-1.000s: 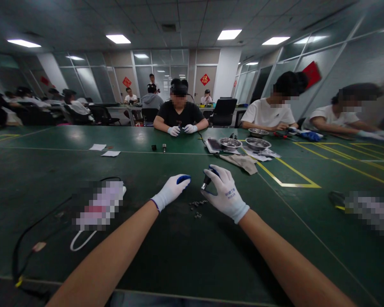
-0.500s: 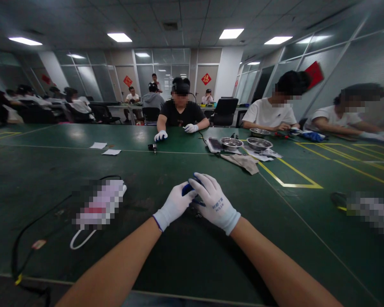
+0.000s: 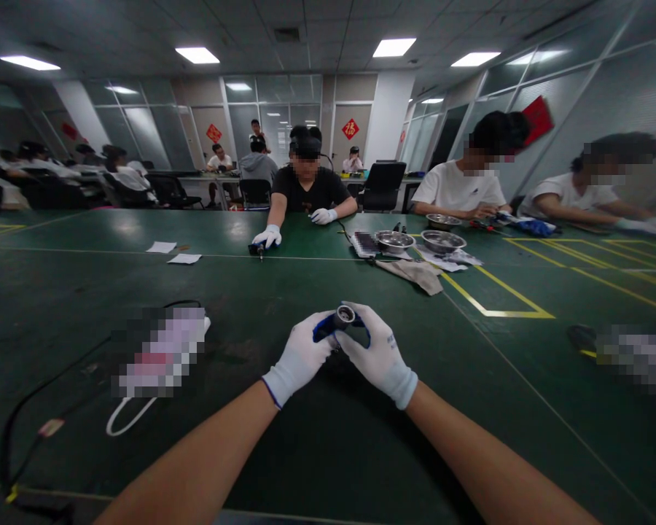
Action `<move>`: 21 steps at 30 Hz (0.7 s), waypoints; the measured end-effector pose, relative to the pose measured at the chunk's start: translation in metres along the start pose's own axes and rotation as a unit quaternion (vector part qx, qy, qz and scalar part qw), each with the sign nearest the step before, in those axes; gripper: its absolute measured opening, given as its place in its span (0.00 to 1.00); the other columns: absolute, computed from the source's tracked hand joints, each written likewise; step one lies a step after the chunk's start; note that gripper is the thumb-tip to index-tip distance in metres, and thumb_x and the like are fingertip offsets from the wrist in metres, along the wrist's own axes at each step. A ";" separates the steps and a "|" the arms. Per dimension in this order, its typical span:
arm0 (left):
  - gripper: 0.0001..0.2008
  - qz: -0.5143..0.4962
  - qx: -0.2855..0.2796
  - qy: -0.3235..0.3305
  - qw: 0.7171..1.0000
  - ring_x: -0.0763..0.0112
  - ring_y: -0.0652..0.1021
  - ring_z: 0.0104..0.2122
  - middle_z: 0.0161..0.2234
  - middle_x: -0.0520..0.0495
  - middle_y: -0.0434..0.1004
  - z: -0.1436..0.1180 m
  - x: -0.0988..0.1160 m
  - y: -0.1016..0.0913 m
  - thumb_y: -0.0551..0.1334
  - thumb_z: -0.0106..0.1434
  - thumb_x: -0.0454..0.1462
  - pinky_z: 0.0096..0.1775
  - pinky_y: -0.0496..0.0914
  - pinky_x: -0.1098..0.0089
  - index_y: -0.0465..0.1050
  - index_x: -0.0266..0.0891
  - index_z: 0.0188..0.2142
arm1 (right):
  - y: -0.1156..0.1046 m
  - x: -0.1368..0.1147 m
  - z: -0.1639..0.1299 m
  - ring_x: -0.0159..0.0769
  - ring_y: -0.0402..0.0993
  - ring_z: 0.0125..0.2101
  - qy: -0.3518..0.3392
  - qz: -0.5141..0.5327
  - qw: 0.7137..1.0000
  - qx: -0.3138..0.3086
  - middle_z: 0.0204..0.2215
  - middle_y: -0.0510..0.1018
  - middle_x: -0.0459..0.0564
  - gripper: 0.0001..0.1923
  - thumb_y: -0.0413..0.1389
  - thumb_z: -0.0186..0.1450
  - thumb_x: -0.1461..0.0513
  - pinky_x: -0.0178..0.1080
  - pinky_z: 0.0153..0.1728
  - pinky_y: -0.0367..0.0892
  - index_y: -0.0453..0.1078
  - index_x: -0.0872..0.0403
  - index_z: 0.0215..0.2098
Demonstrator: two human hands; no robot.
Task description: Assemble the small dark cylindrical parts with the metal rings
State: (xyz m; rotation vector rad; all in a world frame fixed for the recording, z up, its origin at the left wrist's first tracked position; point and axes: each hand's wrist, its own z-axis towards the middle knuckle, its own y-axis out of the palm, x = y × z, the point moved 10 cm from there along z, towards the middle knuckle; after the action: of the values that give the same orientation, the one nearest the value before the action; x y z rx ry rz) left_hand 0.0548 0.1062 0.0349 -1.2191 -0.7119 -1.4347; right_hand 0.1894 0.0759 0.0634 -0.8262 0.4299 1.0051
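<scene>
Over the green table [image 3: 284,467], I hold a dark cylindrical part with a silvery round open end [image 3: 345,315], that end facing up toward me. My left hand [image 3: 303,351], in a white glove with blue palm coating, grips it from the left. My right hand [image 3: 377,354], gloved the same way, is closed around its right side with thumb and fingers. The lower portion of the part is hidden by the gloves. Small shiny bits show just beneath it, too small to name.
A pixelated device with a white loop [image 3: 167,354] and black cable lies left. Across the table, a co-worker's gloved hand [image 3: 269,235] touches a small black tool [image 3: 256,249]. Metal bowls [image 3: 442,241], a beige cloth [image 3: 410,275] and white papers [image 3: 184,259] lie farther off.
The cylindrical part has turned or lifted so its round end now shows between my hands. My right hand's fingers have shifted around it. The co-worker's hand has moved down onto the black tool.
</scene>
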 end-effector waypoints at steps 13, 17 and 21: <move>0.12 0.194 0.002 0.019 0.981 0.60 0.82 0.48 0.48 0.44 0.84 -0.002 0.010 0.002 0.65 0.64 0.34 0.55 0.75 0.59 0.79 0.40 0.48 | 0.017 0.053 -0.006 0.46 0.80 0.39 0.258 0.311 0.914 0.037 0.34 0.85 0.51 0.28 0.71 0.51 0.41 0.46 0.43 0.74 0.80 0.54 0.37; 0.15 0.233 0.001 0.003 0.973 0.58 0.81 0.50 0.50 0.42 0.83 -0.003 0.008 0.001 0.65 0.64 0.35 0.56 0.74 0.57 0.78 0.39 0.51 | 0.014 0.061 -0.006 0.44 0.78 0.36 0.266 0.334 0.902 0.067 0.33 0.84 0.50 0.27 0.72 0.50 0.41 0.44 0.40 0.73 0.79 0.53 0.35; 0.16 0.250 0.007 -0.006 0.968 0.58 0.81 0.52 0.51 0.42 0.83 -0.003 0.007 0.000 0.65 0.65 0.35 0.58 0.73 0.58 0.78 0.40 0.52 | 0.003 0.078 -0.009 0.44 0.79 0.37 0.274 0.348 0.884 0.152 0.35 0.83 0.50 0.28 0.71 0.50 0.41 0.44 0.41 0.75 0.77 0.51 0.38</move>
State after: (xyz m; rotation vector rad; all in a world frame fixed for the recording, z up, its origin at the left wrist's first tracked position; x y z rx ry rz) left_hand 0.0542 0.1012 0.0405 -1.2847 -0.3793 -1.0018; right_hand 0.2258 0.1139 0.0049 -0.6626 1.4128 1.3039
